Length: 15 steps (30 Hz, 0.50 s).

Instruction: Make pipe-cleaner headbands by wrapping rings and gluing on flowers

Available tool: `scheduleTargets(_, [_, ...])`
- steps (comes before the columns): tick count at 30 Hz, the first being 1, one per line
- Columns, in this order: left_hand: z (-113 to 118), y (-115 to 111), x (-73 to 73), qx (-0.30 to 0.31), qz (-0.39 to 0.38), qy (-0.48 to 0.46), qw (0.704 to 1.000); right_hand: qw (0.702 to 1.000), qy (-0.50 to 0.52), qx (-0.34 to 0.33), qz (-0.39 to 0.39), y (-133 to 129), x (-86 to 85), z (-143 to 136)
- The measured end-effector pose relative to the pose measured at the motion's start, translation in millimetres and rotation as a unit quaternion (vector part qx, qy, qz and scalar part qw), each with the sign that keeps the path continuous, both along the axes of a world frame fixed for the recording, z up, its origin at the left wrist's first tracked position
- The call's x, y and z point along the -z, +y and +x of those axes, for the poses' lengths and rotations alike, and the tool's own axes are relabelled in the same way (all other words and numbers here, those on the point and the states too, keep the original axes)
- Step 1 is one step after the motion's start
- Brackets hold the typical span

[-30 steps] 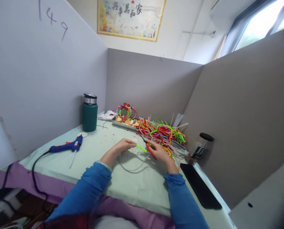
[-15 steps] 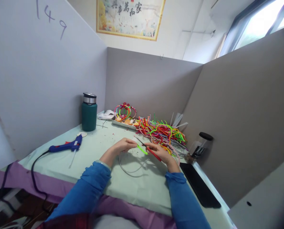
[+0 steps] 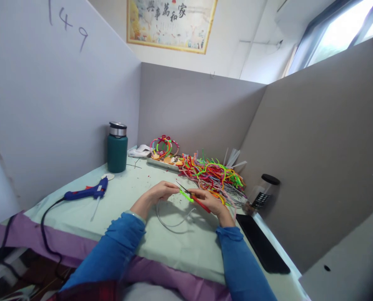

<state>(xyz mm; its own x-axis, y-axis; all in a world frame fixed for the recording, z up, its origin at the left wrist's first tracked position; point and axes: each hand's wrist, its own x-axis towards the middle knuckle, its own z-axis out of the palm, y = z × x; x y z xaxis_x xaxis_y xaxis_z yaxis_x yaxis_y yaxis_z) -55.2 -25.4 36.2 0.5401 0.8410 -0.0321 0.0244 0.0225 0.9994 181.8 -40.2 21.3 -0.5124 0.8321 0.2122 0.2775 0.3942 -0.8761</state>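
Observation:
Between my hands runs a short bright green fuzzy strip (image 3: 186,195). My left hand (image 3: 161,191) pinches its left end, and a thin grey looped wire (image 3: 170,228) hangs below that hand, curving over the table. Red-handled scissors (image 3: 201,203) are held in my right hand (image 3: 209,200), their dark blades pointing up and left above the green strip. The strip's right end reaches the fingers of my right hand; whether they grip it is too small to tell.
Colourful fuzzy stems (image 3: 211,173) lie behind my hands, beside a tray (image 3: 163,163) with decorated rings. A green bottle (image 3: 117,150) and blue glue gun (image 3: 87,192) are at left. A black phone-like slab (image 3: 263,244) and clear jar (image 3: 264,192) are at right.
The scissors have shifted very slightly, their blades looking closer together. My right hand has moved a little left; my left hand is almost still.

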Motion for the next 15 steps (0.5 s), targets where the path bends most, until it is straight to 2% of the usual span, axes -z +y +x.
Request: scheduleTargets(15, [-1.9, -0.3, -1.3, 0.003, -0.024, -0.005, 1.000, 1.000, -0.005, -0.004, -0.001, -0.6, 1.0, -1.4])
